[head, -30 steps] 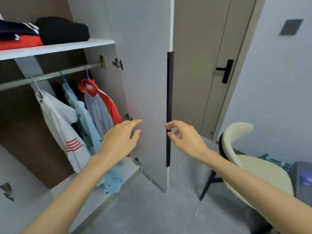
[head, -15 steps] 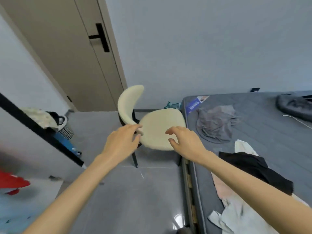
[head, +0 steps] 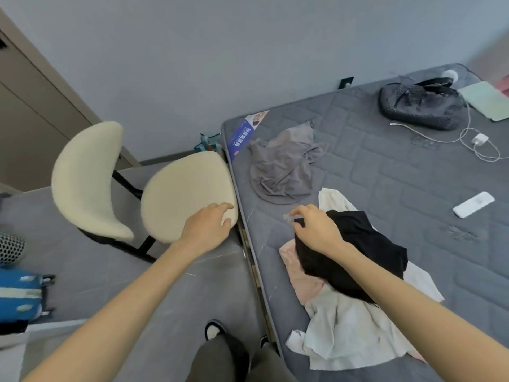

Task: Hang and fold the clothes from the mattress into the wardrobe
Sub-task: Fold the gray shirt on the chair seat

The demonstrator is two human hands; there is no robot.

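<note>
Loose clothes lie on the grey mattress (head: 385,172). A black garment (head: 366,244) rests on top of a pink piece (head: 296,266) and a pale white-green garment (head: 349,334). Farther back a crumpled grey garment (head: 283,164) lies alone. My right hand (head: 316,230) is at the near-left edge of the black garment, with curled fingers and thumb pinching its corner. My left hand (head: 206,230) hovers with relaxed fingers over the front edge of the cream chair's seat and holds nothing. The wardrobe is out of view.
A cream chair (head: 176,194) stands against the mattress's left side. On the mattress are a black bag (head: 421,103), a white charger cable (head: 479,142), a white remote (head: 473,204) and a pale green tablet (head: 487,100). A blue suitcase (head: 19,299) stands at left.
My view swung from the open wardrobe past the chair to the mattress. Both hands came along, and my right hand dropped onto the black garment's edge.
</note>
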